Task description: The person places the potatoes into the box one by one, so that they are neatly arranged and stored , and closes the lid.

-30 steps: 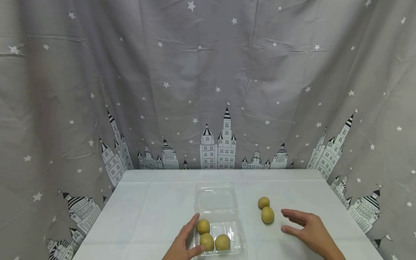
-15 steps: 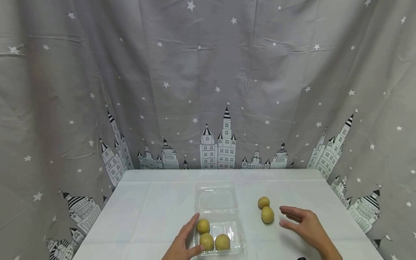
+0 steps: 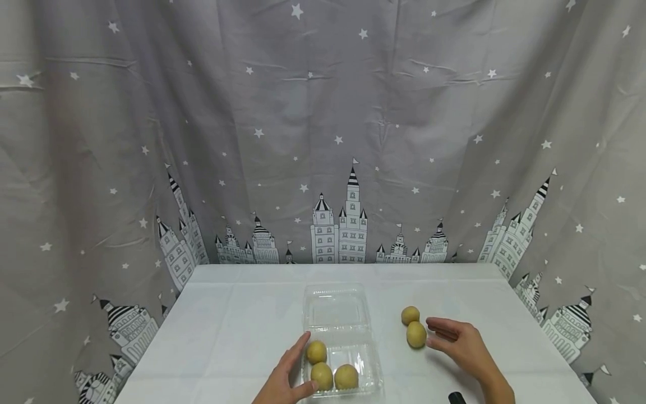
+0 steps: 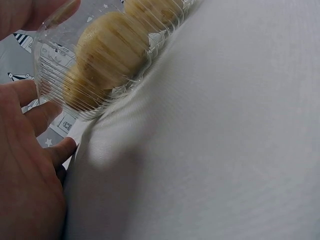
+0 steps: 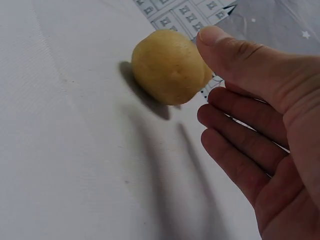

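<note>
A clear plastic clamshell container lies with its lid laid back, away from me. Three potatoes sit in its base: one at the rear left, one at the front left and one at the front right. My left hand touches the container's near left corner, fingers along the side and thumb spread over the front. Outside, right of the container, are a nearer potato and a farther potato. Beside the nearer one my right hand hovers, thumb and fingers apart, holding nothing.
A white cloth covers the table. Behind and around it hangs a grey curtain printed with stars and castles. The end of a black object shows at the bottom edge, by my right wrist.
My right hand has moved left, up to the nearer loose potato. The black object by its wrist has come into view. My left hand, the container and the potatoes stay put.
</note>
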`<state>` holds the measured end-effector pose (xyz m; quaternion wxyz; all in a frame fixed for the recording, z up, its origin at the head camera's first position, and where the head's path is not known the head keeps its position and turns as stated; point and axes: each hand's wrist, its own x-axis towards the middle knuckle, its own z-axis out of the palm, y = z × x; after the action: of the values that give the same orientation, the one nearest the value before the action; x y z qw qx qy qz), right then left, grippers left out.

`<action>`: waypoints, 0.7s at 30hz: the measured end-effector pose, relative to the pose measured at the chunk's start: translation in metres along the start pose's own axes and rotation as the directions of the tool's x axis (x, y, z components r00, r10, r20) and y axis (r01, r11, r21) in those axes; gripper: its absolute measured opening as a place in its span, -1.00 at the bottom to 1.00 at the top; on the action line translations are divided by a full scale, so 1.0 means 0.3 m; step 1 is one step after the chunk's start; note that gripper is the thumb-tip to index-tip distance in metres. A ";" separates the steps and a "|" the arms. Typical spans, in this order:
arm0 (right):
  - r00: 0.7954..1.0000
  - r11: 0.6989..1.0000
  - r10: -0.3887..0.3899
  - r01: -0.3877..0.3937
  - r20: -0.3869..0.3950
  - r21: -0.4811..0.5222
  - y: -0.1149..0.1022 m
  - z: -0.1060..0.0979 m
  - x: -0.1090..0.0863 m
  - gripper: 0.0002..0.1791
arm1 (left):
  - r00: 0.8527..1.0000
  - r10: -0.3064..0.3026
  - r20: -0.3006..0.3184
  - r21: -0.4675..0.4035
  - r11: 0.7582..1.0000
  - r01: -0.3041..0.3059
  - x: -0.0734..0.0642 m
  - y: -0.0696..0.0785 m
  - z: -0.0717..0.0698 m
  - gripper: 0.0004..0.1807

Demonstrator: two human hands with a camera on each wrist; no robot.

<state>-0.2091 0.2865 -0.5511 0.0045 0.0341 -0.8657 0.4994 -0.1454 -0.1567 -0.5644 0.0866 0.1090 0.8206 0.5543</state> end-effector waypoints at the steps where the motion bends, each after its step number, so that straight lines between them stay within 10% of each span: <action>1: 1.000 1.000 0.001 -0.001 -0.002 0.006 0.005 0.005 0.003 -0.36 | 1.000 0.000 -0.001 0.001 1.000 0.000 0.000 0.000 0.000 0.13; 21: 0.999 0.999 -0.022 0.020 -0.035 -0.035 0.002 0.081 0.021 -0.43 | 1.000 0.013 -0.009 0.003 1.000 -0.013 -0.003 0.003 0.000 0.14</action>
<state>-0.2148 0.2654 -0.5635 0.0256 0.0342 -0.8737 0.4846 -0.1445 -0.1566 -0.5636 0.0791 0.1118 0.8210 0.5542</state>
